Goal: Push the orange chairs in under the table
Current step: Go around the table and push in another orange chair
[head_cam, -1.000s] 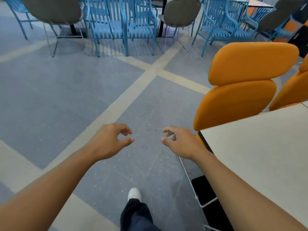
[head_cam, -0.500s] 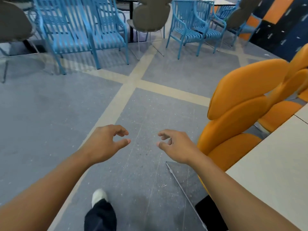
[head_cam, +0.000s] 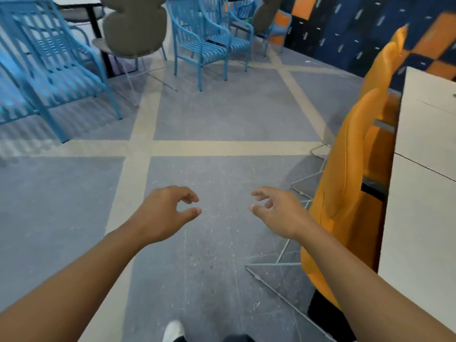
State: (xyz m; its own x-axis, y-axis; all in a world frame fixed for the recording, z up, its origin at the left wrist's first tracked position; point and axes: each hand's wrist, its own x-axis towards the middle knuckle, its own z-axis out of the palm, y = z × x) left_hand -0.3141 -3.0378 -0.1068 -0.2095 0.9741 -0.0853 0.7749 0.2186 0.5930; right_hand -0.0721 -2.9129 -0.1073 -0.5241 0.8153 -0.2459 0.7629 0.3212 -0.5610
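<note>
Two orange chairs stand along the left edge of the white table [head_cam: 419, 218] at the right. The near orange chair [head_cam: 343, 188] shows its padded back edge-on, its seat tucked against the table edge, its wire legs on the floor. The far orange chair [head_cam: 385, 67] stands behind it. My left hand [head_cam: 165, 213] and my right hand [head_cam: 278, 213] are held out in front of me over the floor, fingers loosely curled, holding nothing. My right hand is just left of the near chair, not touching it.
Several blue slatted chairs [head_cam: 49, 70] and a grey chair [head_cam: 134, 25] stand at the back left around another table. A blue and orange wall [head_cam: 357, 28] runs at the back right. Grey floor with beige stripes [head_cam: 222, 146] lies ahead. My white shoe [head_cam: 174, 330] is at the bottom.
My view has turned and moved along the table, so the orange chairs now appear edge-on at the right. Both hands stay out in front, empty.
</note>
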